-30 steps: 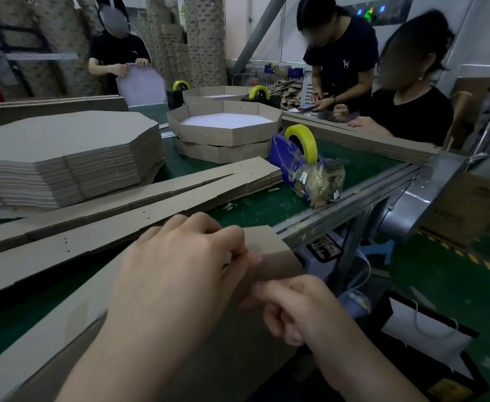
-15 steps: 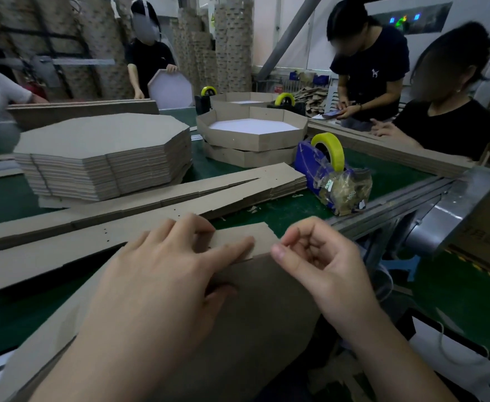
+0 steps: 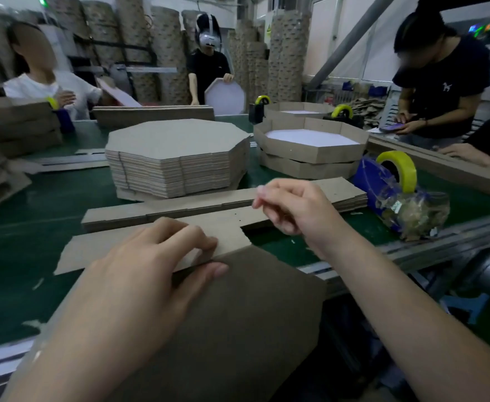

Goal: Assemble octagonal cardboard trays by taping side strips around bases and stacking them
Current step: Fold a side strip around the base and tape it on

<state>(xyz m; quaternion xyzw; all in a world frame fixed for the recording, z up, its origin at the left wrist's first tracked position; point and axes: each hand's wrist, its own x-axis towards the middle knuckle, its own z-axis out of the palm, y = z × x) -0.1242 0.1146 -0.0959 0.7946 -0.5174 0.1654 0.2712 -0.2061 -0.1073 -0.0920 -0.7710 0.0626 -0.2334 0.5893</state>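
Cardboard, plain brown: my left hand (image 3: 139,274) pinches a notched side strip (image 3: 93,250) against the far edge of the flat base (image 3: 252,314), fingers above, thumb below. My right hand (image 3: 293,207) hovers apart, fingers curled on themselves, over the strip pile (image 3: 180,204); the tape dispenser (image 3: 382,181) sits just right of it.
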